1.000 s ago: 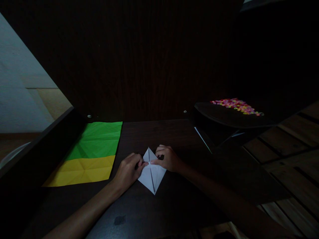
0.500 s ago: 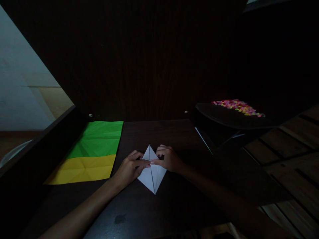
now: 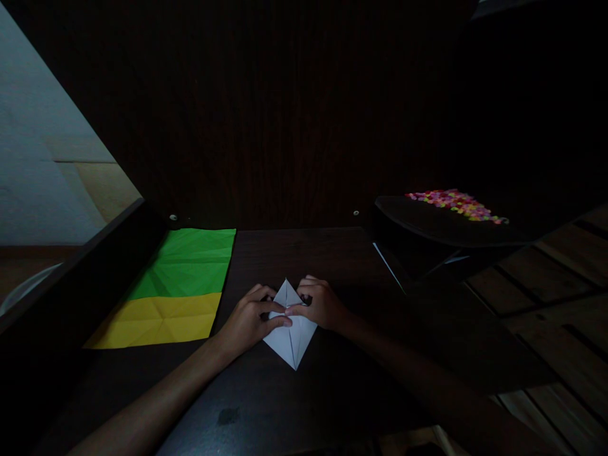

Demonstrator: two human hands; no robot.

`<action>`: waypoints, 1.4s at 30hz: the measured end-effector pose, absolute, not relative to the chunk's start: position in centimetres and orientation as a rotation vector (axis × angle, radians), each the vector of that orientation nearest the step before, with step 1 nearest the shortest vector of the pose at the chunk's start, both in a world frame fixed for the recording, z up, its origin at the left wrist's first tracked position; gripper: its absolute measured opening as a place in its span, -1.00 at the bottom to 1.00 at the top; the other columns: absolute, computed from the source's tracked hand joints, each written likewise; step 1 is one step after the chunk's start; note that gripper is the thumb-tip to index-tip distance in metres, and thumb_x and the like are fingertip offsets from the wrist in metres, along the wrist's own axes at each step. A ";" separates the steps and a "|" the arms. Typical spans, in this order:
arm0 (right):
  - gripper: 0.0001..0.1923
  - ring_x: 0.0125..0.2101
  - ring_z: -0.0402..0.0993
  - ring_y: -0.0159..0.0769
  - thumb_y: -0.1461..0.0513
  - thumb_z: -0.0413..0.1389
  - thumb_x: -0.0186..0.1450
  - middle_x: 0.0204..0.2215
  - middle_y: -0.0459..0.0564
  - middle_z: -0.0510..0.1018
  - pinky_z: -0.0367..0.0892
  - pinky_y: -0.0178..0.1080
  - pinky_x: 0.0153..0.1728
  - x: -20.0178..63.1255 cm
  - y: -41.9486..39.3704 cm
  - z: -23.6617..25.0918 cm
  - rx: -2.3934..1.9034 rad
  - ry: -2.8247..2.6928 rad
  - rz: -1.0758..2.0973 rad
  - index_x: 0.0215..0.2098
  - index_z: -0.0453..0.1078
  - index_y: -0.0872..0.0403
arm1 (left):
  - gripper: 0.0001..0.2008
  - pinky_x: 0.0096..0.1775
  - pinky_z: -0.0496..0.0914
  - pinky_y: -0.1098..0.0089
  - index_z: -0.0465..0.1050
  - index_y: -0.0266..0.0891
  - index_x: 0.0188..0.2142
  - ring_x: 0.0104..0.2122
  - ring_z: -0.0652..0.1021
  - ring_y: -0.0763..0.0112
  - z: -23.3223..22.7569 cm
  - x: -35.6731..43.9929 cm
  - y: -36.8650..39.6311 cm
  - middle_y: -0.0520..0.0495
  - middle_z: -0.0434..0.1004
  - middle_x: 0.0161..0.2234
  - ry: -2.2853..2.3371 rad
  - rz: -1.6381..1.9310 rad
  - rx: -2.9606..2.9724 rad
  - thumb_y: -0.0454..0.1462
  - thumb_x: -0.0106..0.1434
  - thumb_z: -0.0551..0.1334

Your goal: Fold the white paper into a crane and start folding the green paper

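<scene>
A sheet of white paper (image 3: 293, 345), folded into a kite-like diamond with a crease line down its middle, lies on the dark tabletop in front of me. My left hand (image 3: 251, 316) holds it from the left: the index finger reaches to the centre, and the thumb rests lower on the front layer. From the right, my right hand (image 3: 323, 304) grips the upper right edge, its thumb pressed near the middle and its other fingers curled. The fingertips of both hands almost meet at the centre of the paper. Whatever lies under the fingers is hidden.
Creased green paper (image 3: 190, 263) and yellow paper (image 3: 166, 320) lie to the left, beside a raised dark edge (image 3: 95, 272). At right, a dark curved shelf (image 3: 427, 228) bears a heap of small colourful pieces (image 3: 456, 204). A dark wooden panel (image 3: 285, 126) stands behind the tabletop.
My left thumb has slid a little down and right over the paper, spreading from the index finger. My right hand stays nearly in place, and the folded paper has barely shifted.
</scene>
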State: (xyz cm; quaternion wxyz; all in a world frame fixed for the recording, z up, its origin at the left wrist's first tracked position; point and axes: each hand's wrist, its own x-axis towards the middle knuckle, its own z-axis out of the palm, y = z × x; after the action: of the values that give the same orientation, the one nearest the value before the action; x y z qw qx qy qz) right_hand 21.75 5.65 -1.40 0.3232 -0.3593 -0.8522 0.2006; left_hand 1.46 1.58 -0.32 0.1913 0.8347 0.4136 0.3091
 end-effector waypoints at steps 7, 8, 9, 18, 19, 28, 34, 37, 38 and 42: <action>-0.55 -0.46 0.23 -0.35 0.21 0.44 -0.04 -0.55 -0.17 0.28 0.07 -0.32 -0.47 22.2 5.4 -0.8 -0.976 -2.310 0.601 -0.61 0.20 0.09 | -0.78 -0.15 0.37 0.24 0.64 -0.10 -0.22 -0.18 0.45 0.21 0.3 1.2 1.2 -0.11 0.52 -0.19 1.158 0.771 2.312 -0.13 0.13 0.40; -0.55 -0.45 0.23 -0.34 0.19 0.45 -0.06 -0.54 -0.17 0.29 0.07 -0.32 -0.46 22.3 5.3 -0.6 -0.968 -2.331 0.617 -0.59 0.21 0.09 | -0.72 -0.14 0.37 0.23 0.63 -0.11 -0.19 -0.17 0.45 0.20 0.4 1.1 1.2 -0.12 0.51 -0.17 1.154 0.759 2.312 -0.10 0.11 0.40; -0.55 -0.44 0.23 -0.34 0.16 0.45 -0.07 -0.53 -0.17 0.29 0.08 -0.32 -0.45 22.4 5.3 -0.5 -0.961 -2.349 0.628 -0.58 0.22 0.09 | -0.67 -0.13 0.38 0.23 0.62 -0.12 -0.16 -0.16 0.44 0.19 0.5 1.0 1.1 -0.13 0.50 -0.16 1.148 0.747 2.313 -0.07 0.08 0.41; -0.56 -0.41 0.24 -0.30 0.13 0.43 -0.02 -0.50 -0.15 0.29 0.13 -0.29 -0.39 22.4 5.2 -0.3 -0.965 -2.386 0.661 -0.57 0.22 0.08 | -0.61 -0.06 0.33 0.15 0.60 -0.10 -0.11 -0.13 0.43 0.17 0.3 0.7 1.1 -0.12 0.48 -0.10 1.084 0.673 2.373 -0.01 0.10 0.37; -0.56 -0.40 0.24 -0.30 0.13 0.43 -0.03 -0.49 -0.15 0.30 0.14 -0.29 -0.38 22.4 5.2 -0.3 -0.968 -2.382 0.669 -0.56 0.23 0.08 | -0.61 -0.07 0.34 0.16 0.60 -0.10 -0.11 -0.13 0.42 0.17 0.3 0.7 1.0 -0.13 0.48 -0.11 1.081 0.677 2.374 -0.02 0.11 0.37; -0.55 -0.40 0.23 -0.30 0.12 0.45 -0.06 -0.49 -0.15 0.31 0.14 -0.28 -0.37 22.3 5.0 -0.5 -0.997 -2.354 0.669 -0.57 0.24 0.08 | -0.62 -0.10 0.36 0.17 0.62 -0.12 -0.15 -0.14 0.41 0.16 0.4 0.8 1.1 -0.14 0.48 -0.12 1.076 0.694 2.363 0.00 0.10 0.37; -0.60 -0.34 0.27 -0.25 0.06 0.41 -0.01 -0.45 -0.11 0.35 0.19 -0.25 -0.30 22.1 4.9 -0.7 -0.999 -2.370 0.627 -0.48 0.33 0.09 | -0.62 -0.07 0.35 0.13 0.60 -0.11 -0.12 -0.12 0.41 0.13 0.4 0.9 0.9 -0.15 0.46 -0.08 1.129 0.635 2.378 -0.02 0.12 0.37; -0.61 -0.34 0.27 -0.24 0.06 0.40 0.00 -0.45 -0.10 0.36 0.19 -0.24 -0.29 22.1 4.9 -0.6 -0.996 -2.393 0.620 -0.46 0.35 0.10 | -0.60 -0.06 0.35 0.11 0.58 -0.11 -0.07 -0.11 0.41 0.12 0.7 0.8 0.8 -0.15 0.45 -0.06 1.125 0.623 2.396 -0.03 0.13 0.37; -0.62 -0.33 0.27 -0.24 0.07 0.40 0.01 -0.45 -0.10 0.35 0.19 -0.24 -0.28 22.1 4.8 -0.6 -0.997 -2.396 0.615 -0.46 0.35 0.10 | -0.61 -0.05 0.35 0.11 0.57 -0.10 -0.05 -0.10 0.41 0.13 0.8 0.8 0.8 -0.15 0.45 -0.06 1.107 0.626 2.403 -0.05 0.15 0.36; -0.63 -0.34 0.28 -0.25 0.09 0.41 0.00 -0.45 -0.11 0.35 0.19 -0.23 -0.26 22.1 4.8 -0.5 -0.989 -2.404 0.605 -0.46 0.36 0.10 | -0.70 -0.07 0.38 0.20 0.51 -0.07 0.03 -0.09 0.43 0.22 1.2 0.1 1.1 -0.13 0.47 -0.07 0.986 0.659 2.394 -0.31 0.34 0.18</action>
State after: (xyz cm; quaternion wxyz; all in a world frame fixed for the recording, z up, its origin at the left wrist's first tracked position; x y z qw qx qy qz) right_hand 22.05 4.82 -0.46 0.2343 -0.3602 -0.8756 0.2205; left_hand 0.07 1.13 1.17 0.2328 0.8714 0.3591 0.2397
